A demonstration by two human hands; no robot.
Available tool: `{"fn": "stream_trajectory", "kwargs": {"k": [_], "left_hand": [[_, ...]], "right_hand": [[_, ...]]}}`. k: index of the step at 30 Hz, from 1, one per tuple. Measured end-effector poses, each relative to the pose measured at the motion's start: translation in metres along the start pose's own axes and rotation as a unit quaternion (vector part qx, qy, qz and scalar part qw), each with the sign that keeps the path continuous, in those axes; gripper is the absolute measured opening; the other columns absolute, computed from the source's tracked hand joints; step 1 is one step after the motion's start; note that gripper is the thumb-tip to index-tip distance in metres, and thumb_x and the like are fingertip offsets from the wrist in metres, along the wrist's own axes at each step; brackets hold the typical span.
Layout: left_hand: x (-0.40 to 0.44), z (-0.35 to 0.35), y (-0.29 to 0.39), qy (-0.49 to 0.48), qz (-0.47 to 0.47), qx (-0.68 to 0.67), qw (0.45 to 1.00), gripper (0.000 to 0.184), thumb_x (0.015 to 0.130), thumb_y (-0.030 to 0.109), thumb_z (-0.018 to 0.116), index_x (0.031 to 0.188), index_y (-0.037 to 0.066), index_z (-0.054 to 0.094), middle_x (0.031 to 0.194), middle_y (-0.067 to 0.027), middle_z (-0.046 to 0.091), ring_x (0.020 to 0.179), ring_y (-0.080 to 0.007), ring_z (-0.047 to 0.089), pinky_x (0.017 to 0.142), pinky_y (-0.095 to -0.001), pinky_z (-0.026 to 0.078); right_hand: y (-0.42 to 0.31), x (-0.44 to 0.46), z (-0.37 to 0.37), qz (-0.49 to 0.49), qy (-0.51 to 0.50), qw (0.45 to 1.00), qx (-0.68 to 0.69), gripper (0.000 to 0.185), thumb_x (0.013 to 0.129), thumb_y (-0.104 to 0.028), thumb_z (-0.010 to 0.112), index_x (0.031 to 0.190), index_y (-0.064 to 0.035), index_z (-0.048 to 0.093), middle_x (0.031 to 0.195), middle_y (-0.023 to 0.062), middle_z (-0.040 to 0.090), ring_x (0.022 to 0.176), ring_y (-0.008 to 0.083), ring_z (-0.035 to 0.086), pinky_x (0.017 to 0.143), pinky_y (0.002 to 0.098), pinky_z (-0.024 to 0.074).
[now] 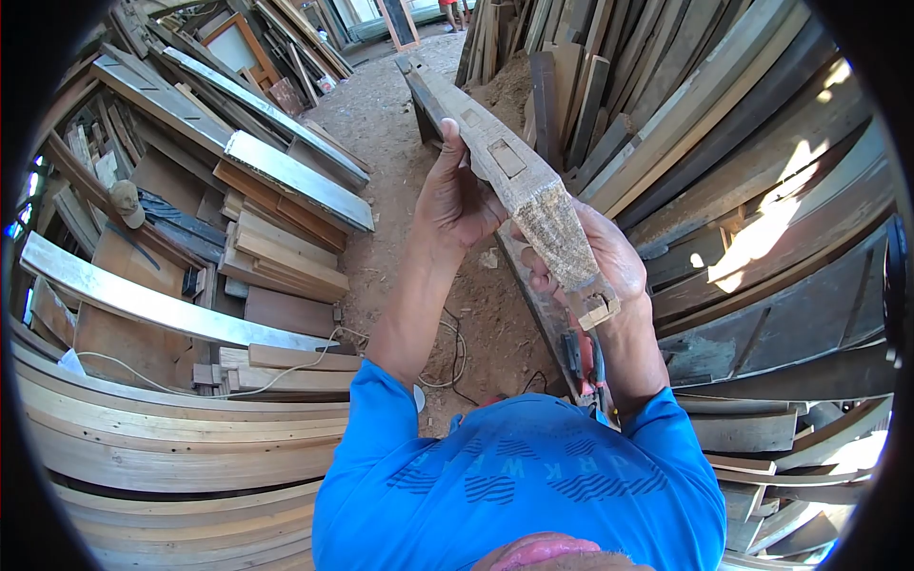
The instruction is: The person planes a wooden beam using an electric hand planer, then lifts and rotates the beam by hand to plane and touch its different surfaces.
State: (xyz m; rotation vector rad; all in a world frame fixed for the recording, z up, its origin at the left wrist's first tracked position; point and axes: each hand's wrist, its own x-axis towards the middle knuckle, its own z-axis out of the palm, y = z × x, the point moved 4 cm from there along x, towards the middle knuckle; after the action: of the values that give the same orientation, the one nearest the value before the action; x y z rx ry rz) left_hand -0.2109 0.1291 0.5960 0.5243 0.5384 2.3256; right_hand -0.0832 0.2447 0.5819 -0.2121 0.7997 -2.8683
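A wooden beam is held up in front of me, its near end raised towards the camera. Its upper face has a rectangular mortise, and the near end has a rough, pale, splintery surface with a small notched tip. My left hand grips the beam's left side, thumb up along the edge and fingers partly hidden beneath. Around the near end from the right, my right hand is closed, with some fingertips showing on the left side. Below my right forearm lies a red and dark power tool, partly covered.
Stacked boards line the left side, with long planks at lower left. Timber leans along the right. A pale cord loops over the dirt floor. At the far end, a person's legs are visible.
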Motion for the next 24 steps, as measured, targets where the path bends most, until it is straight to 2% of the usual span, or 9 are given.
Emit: {"fn": "stream_trajectory", "kwargs": {"k": [5,8,11,12,14,18,20,22,24], "left_hand": [[-0.001,0.0,-0.003,-0.01,0.007,0.005,1.0,0.061,0.085,0.051,0.076,0.123,0.007,0.058,0.109,-0.0123,0.07,0.108,-0.0323,0.069,0.097,-0.0605,0.054],[-0.009,0.008,-0.008,-0.036,0.025,0.025,0.999,0.064,0.088,0.056,0.072,0.123,0.005,0.056,0.11,-0.015,0.068,0.104,-0.033,0.07,0.096,-0.056,0.055],[-0.017,-0.017,-0.007,0.091,0.035,0.07,0.993,0.06,0.093,0.049,0.066,0.128,0.001,0.053,0.116,-0.0184,0.065,0.106,-0.0337,0.068,0.097,-0.0506,0.055],[-0.026,-0.025,-0.01,0.092,0.025,0.083,0.992,0.058,0.094,0.044,0.065,0.129,0.001,0.052,0.118,-0.0193,0.064,0.107,-0.0335,0.067,0.097,-0.0489,0.055],[-0.043,-0.043,-0.019,0.085,0.004,0.111,0.99,0.054,0.094,0.036,0.061,0.133,-0.001,0.05,0.122,-0.0212,0.062,0.111,-0.033,0.065,0.096,-0.0454,0.056],[-0.084,-0.08,-0.067,0.241,-0.032,0.119,0.963,0.056,0.09,0.028,0.064,0.134,-0.003,0.049,0.119,-0.021,0.063,0.107,-0.0316,0.067,0.092,-0.0451,0.057],[-0.091,-0.151,-0.093,0.327,-0.037,0.283,0.901,0.055,0.091,0.029,0.067,0.131,-0.006,0.052,0.116,-0.0203,0.067,0.104,-0.0307,0.069,0.092,-0.0447,0.057],[-0.099,-0.165,-0.129,0.341,-0.056,0.265,0.9,0.054,0.091,0.024,0.069,0.133,-0.004,0.05,0.119,-0.0189,0.066,0.105,-0.0295,0.068,0.092,-0.0437,0.056],[-0.098,-0.183,-0.168,0.332,-0.083,0.232,0.911,0.05,0.093,0.021,0.071,0.133,-0.002,0.051,0.12,-0.0168,0.066,0.106,-0.0291,0.067,0.093,-0.0438,0.056]], "right_hand": [[0.0,0.001,-0.003,-0.007,-0.05,0.999,0.0,0.043,0.106,-0.029,0.048,0.134,0.0034,0.055,0.107,0.0241,0.069,0.077,0.0241,0.071,0.058,0.0369,0.0587],[-0.004,-0.006,0.001,-0.022,0.05,0.995,-0.084,0.04,0.104,-0.025,0.053,0.128,0.0064,0.059,0.112,0.0229,0.069,0.088,0.0235,0.073,0.068,0.037,0.0609],[-0.002,-0.009,-0.024,-0.034,0.073,0.976,-0.201,0.039,0.102,-0.022,0.056,0.126,0.0079,0.061,0.117,0.0195,0.069,0.098,0.0222,0.072,0.083,0.0345,0.0594],[0.004,-0.01,-0.035,-0.03,0.051,0.983,-0.173,0.044,0.101,-0.024,0.057,0.13,0.0084,0.058,0.119,0.0162,0.069,0.103,0.0214,0.071,0.093,0.0323,0.0556],[0.011,-0.013,-0.046,-0.03,0.034,0.979,-0.2,0.049,0.101,-0.027,0.058,0.134,0.0085,0.055,0.12,0.0157,0.069,0.105,0.021,0.07,0.096,0.0342,0.0543],[0.049,-0.031,-0.1,0.117,0.181,0.969,-0.122,0.049,0.098,-0.03,0.063,0.131,0.0059,0.057,0.118,0.018,0.069,0.102,0.0252,0.071,0.09,0.0411,0.0585],[0.072,-0.043,-0.154,0.182,0.172,0.943,-0.218,0.046,0.098,-0.028,0.063,0.128,0.0064,0.06,0.115,0.0176,0.07,0.099,0.0249,0.071,0.087,0.0395,0.0586],[0.093,-0.064,-0.211,0.151,0.182,0.923,-0.302,0.044,0.097,-0.025,0.063,0.125,0.0085,0.061,0.111,0.0171,0.071,0.095,0.0231,0.072,0.083,0.0373,0.0586],[0.084,-0.094,-0.224,0.12,0.197,0.937,-0.261,0.044,0.095,-0.023,0.065,0.124,0.0095,0.062,0.108,0.0161,0.072,0.094,0.0214,0.072,0.084,0.0338,0.0575]]}}
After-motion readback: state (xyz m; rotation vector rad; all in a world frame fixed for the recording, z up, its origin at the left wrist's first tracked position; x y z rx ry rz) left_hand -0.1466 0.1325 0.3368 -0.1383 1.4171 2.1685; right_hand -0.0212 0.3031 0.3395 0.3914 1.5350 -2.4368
